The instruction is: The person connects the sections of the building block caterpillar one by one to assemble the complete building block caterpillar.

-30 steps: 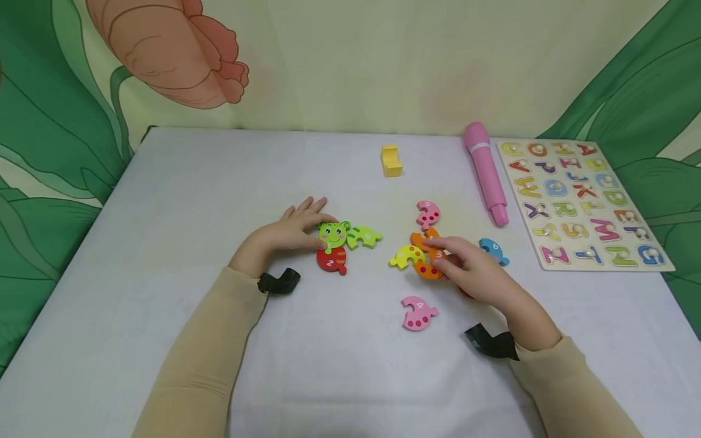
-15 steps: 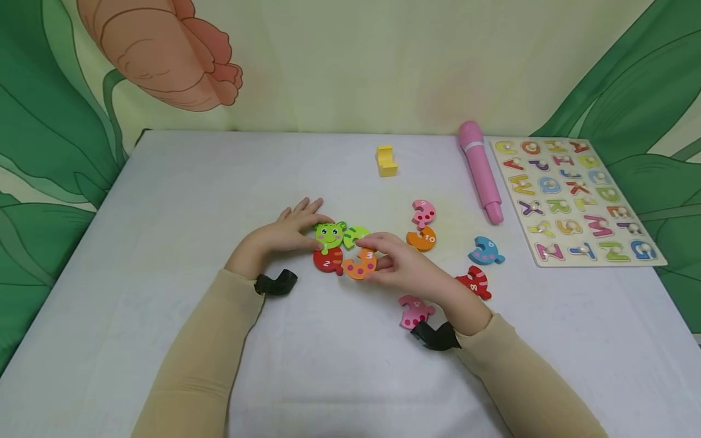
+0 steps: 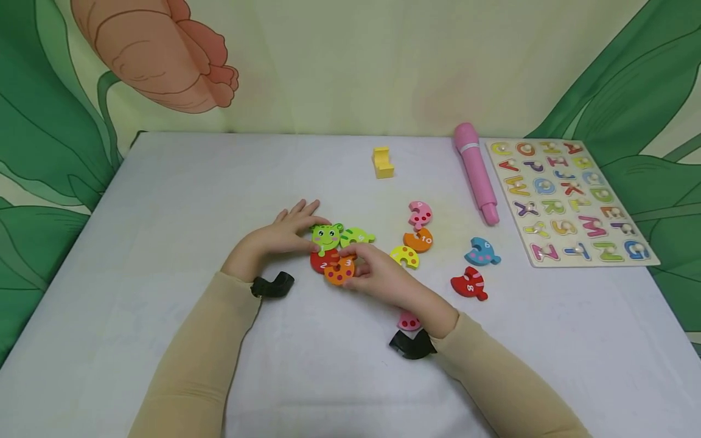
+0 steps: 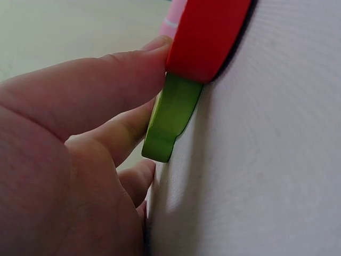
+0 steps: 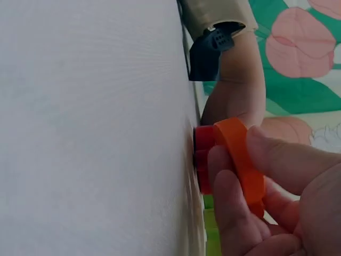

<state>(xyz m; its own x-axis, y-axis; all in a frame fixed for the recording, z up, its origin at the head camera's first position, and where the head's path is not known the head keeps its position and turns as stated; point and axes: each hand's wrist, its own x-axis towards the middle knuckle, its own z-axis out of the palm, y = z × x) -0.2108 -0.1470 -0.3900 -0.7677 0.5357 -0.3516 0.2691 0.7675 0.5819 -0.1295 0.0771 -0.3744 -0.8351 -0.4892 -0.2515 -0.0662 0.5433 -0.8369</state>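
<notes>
Right hand [image 3: 383,277] moved left, pinching orange piece [image 3: 339,271] against red piece [image 3: 319,261], left hand [image 3: 285,234] flat, fingers straight, steadying frog head [image 3: 327,235]

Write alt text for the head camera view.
A person's right hand pinches an orange puzzle piece against a red piece, while the left hand steadies a green frog-head piece. More coloured pieces, a pink pen and an alphabet board lie on the white table.
</notes>
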